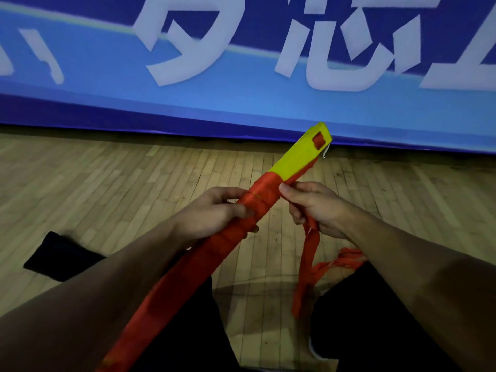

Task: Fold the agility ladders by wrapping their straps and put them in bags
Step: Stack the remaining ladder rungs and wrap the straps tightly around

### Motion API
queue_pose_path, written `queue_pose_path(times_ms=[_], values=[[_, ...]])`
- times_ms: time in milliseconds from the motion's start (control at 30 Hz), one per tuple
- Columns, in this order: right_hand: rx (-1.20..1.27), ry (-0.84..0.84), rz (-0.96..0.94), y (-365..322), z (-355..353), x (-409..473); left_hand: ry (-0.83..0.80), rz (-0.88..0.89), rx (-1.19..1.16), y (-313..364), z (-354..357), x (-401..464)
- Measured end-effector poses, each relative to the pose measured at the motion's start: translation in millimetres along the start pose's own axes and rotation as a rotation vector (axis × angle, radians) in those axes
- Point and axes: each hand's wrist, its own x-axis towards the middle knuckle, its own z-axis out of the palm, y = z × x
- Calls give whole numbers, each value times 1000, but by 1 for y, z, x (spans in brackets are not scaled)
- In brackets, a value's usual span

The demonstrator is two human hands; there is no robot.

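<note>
Two hands work one ladder (295,159); my left hand (214,213) grips the wrapped bundle, its long axis running up and away to the right; my right hand (311,208) pinches the strap (308,253) beside the bare yellow end, nearest the next wrap.

One bundle of flat yellow plastic ladder rungs (298,157) shows; how many rungs are stacked in it cannot be told. One orange woven strap (308,253) is in sight, wound in many turns round the bundle, with one loose tail hanging down and gathering on the floor. Two bare hands are in view, one left hand (214,213) and one right hand (314,208). One dark cloth bag (60,255) lies on the wooden floor (134,178). One blue banner with white characters (241,76) runs along the back.
</note>
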Motion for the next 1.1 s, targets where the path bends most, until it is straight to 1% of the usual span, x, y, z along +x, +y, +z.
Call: queue_pose_path(times_ms=[67, 100, 200, 233, 267, 367, 433, 467, 500, 567, 633, 733, 867, 967, 1100], values=[[16, 20, -27, 1, 4, 0, -65, -51, -51, 3, -1, -2], [5, 28, -37, 1, 8, 1, -73, -59, 22, 5, 2, -2], [-131, 22, -51, 3, 17, 1, 18, 44, 531, 5, 15, 4], [-189, 5, -42, 1, 18, 0, 66, 84, 642, 4, 18, 6], [-242, -21, -28, -1, 15, -1, 99, 110, 685, 1, 21, 7], [-496, -75, -22, -8, 7, -2, 159, 92, 722, -5, 18, 9], [-651, -29, -87, -9, 6, -1, 170, 69, 766, -6, 18, 11], [-683, -12, -115, -10, 6, -1, 176, 74, 777, -6, 18, 12], [-682, -26, -121, -12, 8, -2, 183, 84, 780, -6, 19, 13], [-637, -110, -74, -13, 11, -4, 192, 93, 778, -6, 17, 15], [-567, -132, -61, -10, 12, -4, 188, 92, 779, -6, 16, 16], [-437, -95, -67, -8, 12, -4, 203, 101, 782, -7, 13, 16], [-335, -17, -33, -7, 6, -2, 228, 92, 761, -5, 6, 15], [-325, 5, -32, -6, 5, 0, 234, 114, 720, -4, 5, 13], [-349, 32, -50, -7, 3, 2, 278, 57, 559, -4, 3, 13]])
